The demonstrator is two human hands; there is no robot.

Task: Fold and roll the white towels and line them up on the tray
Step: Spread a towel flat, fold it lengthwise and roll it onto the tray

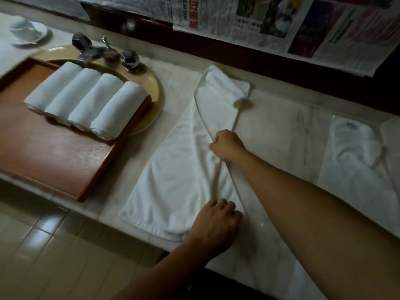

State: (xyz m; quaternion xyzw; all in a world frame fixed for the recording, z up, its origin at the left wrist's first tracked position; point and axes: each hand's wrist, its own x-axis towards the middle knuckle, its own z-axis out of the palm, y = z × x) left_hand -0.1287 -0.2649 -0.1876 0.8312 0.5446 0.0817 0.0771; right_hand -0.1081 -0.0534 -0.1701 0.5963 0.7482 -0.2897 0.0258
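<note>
A white towel point(184, 167) lies folded lengthwise on the marble counter, running from near edge to far side. My right hand point(227, 144) pinches its folded right edge about midway. My left hand point(216, 224) grips the towel's near right corner at the counter's front edge. Several rolled white towels point(86, 100) lie side by side on a brown wooden tray point(54, 156) at the left. Another white towel point(357, 161) lies crumpled flat on the counter at the right.
The tray rests over a beige sink point(154, 94) with a chrome tap point(101, 51). A white cup and saucer point(26, 29) stand at the far left. Newspaper sheets point(270, 24) hang along the back wall. Tiled floor point(54, 256) shows below the counter edge.
</note>
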